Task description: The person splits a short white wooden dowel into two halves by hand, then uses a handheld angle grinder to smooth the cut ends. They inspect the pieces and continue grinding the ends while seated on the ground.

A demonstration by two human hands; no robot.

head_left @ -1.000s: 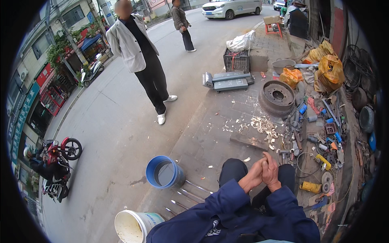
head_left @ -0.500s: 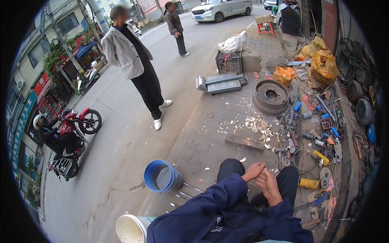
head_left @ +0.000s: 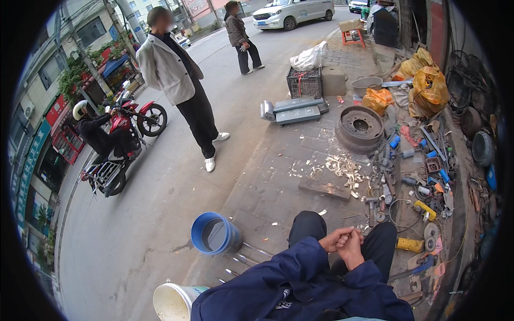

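My left hand [head_left: 337,239] and my right hand [head_left: 353,253] are together above my knees. Their curled fingers press against each other, and whatever may be between them is hidden. Both sleeves are dark blue. Just beyond my right knee lies a hammer [head_left: 371,207] among round metal parts. A flat wooden board [head_left: 324,188] rests on the ground ahead, with pale shavings [head_left: 345,170] scattered past it. To my left stands a blue bucket [head_left: 233,238] of dark water, next to several thin metal rods [head_left: 245,260] on the paving.
A rusty wheel rim [head_left: 360,128], a grey metal scale [head_left: 297,111] and a black crate [head_left: 304,83] stand farther ahead. Yellow power tools [head_left: 410,244] and loose parts crowd the right. A white bucket [head_left: 176,303] is at lower left. A bystander [head_left: 176,80] stands near; a motorcycle [head_left: 126,144] is on the road.
My hands have closed in toward each other, the right hand's fingers curling. The motorcycle with its rider has moved forward up the road. The far pedestrian has stepped to the right.
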